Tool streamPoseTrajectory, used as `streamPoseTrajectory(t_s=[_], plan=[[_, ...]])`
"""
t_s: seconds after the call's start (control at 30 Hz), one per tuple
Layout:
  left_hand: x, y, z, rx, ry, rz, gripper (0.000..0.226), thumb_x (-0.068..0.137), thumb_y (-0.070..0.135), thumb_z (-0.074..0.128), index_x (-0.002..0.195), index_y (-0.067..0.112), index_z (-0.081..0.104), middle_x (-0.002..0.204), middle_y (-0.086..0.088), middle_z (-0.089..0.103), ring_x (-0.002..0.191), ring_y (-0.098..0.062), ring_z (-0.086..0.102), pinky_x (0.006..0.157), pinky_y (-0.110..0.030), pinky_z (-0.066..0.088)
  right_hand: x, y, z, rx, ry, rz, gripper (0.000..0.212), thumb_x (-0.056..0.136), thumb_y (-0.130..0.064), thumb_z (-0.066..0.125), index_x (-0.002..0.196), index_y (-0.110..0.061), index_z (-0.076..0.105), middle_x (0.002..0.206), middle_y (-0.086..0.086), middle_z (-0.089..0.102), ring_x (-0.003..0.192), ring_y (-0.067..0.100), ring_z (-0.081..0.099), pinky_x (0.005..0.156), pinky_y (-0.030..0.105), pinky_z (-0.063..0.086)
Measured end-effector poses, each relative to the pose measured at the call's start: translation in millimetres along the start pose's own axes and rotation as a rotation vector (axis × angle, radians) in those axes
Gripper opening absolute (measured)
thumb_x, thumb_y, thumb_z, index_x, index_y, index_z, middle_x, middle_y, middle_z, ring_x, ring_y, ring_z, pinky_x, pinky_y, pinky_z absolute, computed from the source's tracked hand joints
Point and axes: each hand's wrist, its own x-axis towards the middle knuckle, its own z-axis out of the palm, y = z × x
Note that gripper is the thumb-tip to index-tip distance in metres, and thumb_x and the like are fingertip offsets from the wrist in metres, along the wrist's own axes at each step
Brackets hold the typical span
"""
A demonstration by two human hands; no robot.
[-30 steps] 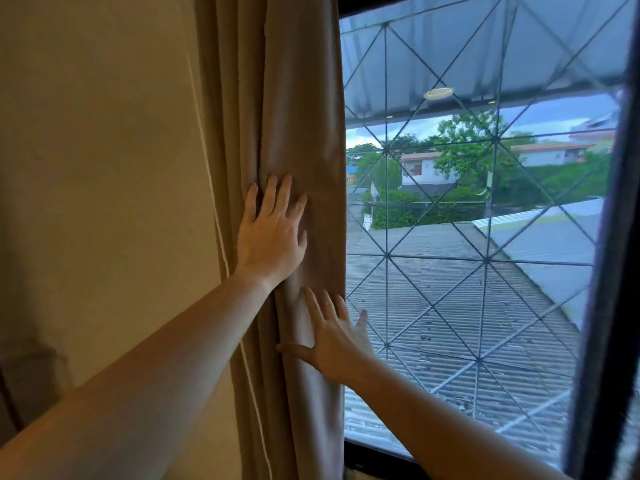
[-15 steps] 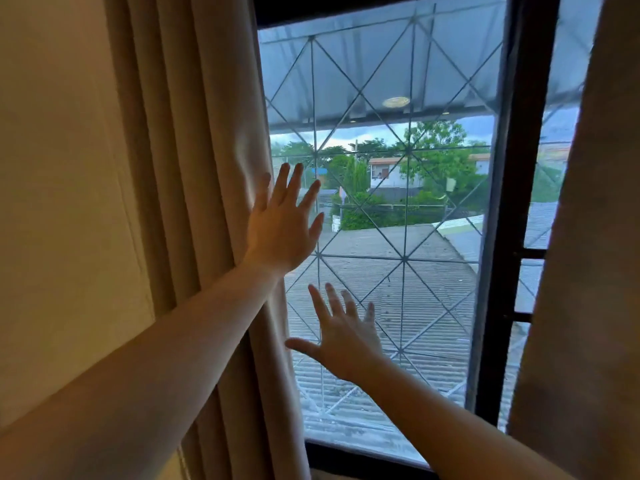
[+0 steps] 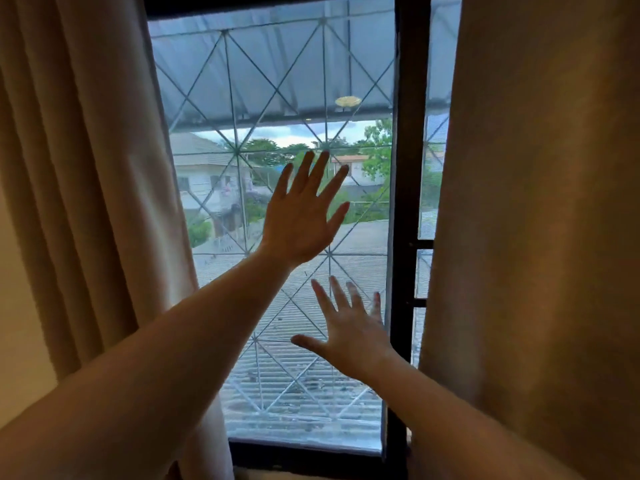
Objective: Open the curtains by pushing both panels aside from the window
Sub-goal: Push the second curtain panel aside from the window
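Observation:
The left beige curtain panel (image 3: 93,174) hangs bunched in folds at the left side of the window (image 3: 277,81). The right beige curtain panel (image 3: 540,220) covers the right part of the window, its edge just past the dark frame post (image 3: 408,133). My left hand (image 3: 304,213) is raised in front of the glass, fingers spread, touching no fabric. My right hand (image 3: 353,327) is lower, fingers spread, close to the frame post and a short way left of the right panel's edge. Both hands hold nothing.
A diamond-pattern metal grille (image 3: 242,140) sits behind the glass, with roofs, houses and trees outside. The dark window sill (image 3: 304,459) runs along the bottom. A plain wall (image 3: 20,306) lies left of the left panel.
Both hands have left the left panel and moved right across the glass. The view has swung right, bringing the frame post and the right panel into sight.

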Motion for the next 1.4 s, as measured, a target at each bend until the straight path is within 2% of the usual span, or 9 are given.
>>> streamPoseTrajectory(t_s=[0.2,0.37,0.5,0.57,0.83,0.97,1.13,1.3,1.4], plan=[[29.7,65.5,0.0,-0.084,0.019,0.044,0.069,0.113,0.063,0.015,0.174,0.033,0.020,0.183,-0.007,0.018,0.171,-0.029,0.015,0.137,-0.055,0.020,-28.3,57.1,-19.2,-0.065,0.021,0.048,0.106,0.084,-0.097,0.020,0.163,-0.039,-0.021,0.176,0.001,-0.018,0.161,0.031,-0.011,0.123,0.072,-0.005],[56.3,123.8,-2.1,-0.207,0.068,0.069,0.070,0.113,0.062,0.025,0.174,0.029,0.021,0.183,-0.008,0.016,0.170,-0.031,0.016,0.136,-0.055,0.022,-54.4,98.6,-37.6,-0.112,0.051,0.075,0.104,0.087,-0.094,0.023,0.163,-0.039,-0.021,0.176,0.003,-0.018,0.161,0.033,-0.010,0.125,0.064,0.001],[76.6,164.2,3.9,-0.283,0.130,0.086,0.071,0.112,0.060,0.032,0.174,0.025,0.025,0.181,-0.011,0.024,0.168,-0.036,0.024,0.135,-0.057,0.026,-75.0,129.1,-50.3,-0.196,0.168,0.054,0.103,0.087,-0.093,0.020,0.168,-0.033,-0.002,0.177,0.008,0.007,0.159,0.037,0.012,0.126,0.062,0.004],[83.4,183.0,8.7,-0.307,0.151,0.086,0.071,0.112,0.062,0.033,0.173,0.025,0.028,0.180,-0.012,0.027,0.167,-0.036,0.026,0.135,-0.055,0.024,-83.2,143.3,-54.4,-0.214,0.172,0.068,0.103,0.087,-0.092,0.021,0.168,-0.032,0.001,0.177,0.009,0.012,0.158,0.036,0.016,0.127,0.060,0.004],[109.8,236.2,40.1,-0.455,0.137,0.116,0.077,0.110,0.065,0.040,0.174,0.025,0.024,0.182,-0.009,0.023,0.169,-0.032,0.021,0.138,-0.052,0.011,-101.0,189.9,-62.2,-0.222,0.190,0.143,0.103,0.088,-0.094,0.018,0.167,-0.033,-0.008,0.178,0.007,0.002,0.161,0.031,0.006,0.129,0.057,0.006],[122.9,254.9,58.9,-0.489,0.176,0.147,0.080,0.109,0.066,0.038,0.174,0.022,0.023,0.181,-0.011,0.023,0.169,-0.032,0.020,0.139,-0.054,0.013,-101.5,208.5,-66.0,-0.236,0.226,0.184,0.103,0.088,-0.094,0.016,0.168,-0.032,-0.004,0.177,0.009,0.007,0.160,0.033,0.015,0.128,0.058,0.012],[147.9,278.6,81.9,-0.497,0.232,0.157,0.082,0.108,0.069,0.039,0.174,0.022,0.025,0.181,-0.011,0.024,0.169,-0.031,0.022,0.138,-0.054,0.018,-94.8,231.5,-67.4,-0.253,0.229,0.219,0.100,0.089,-0.093,0.017,0.167,-0.035,-0.009,0.178,0.006,0.004,0.161,0.032,0.014,0.128,0.062,0.008],[166.6,300.5,101.3,-0.454,0.289,0.157,0.085,0.106,0.073,0.038,0.173,0.021,0.029,0.180,-0.011,0.027,0.168,-0.030,0.024,0.140,-0.053,0.012,-90.0,251.5,-67.8,-0.208,0.274,0.233,0.099,0.091,-0.092,0.025,0.167,-0.037,-0.005,0.177,0.002,0.008,0.161,0.030,0.016,0.127,0.065,0.011],[171.5,313.0,102.9,-0.446,0.306,0.150,0.085,0.107,0.071,0.039,0.173,0.019,0.029,0.180,-0.012,0.026,0.169,-0.030,0.022,0.140,-0.050,0.010,-93.6,260.9,-66.1,-0.197,0.298,0.226,0.097,0.092,-0.090,0.026,0.167,-0.037,-0.006,0.177,0.001,0.004,0.162,0.028,0.014,0.127,0.065,0.010]])
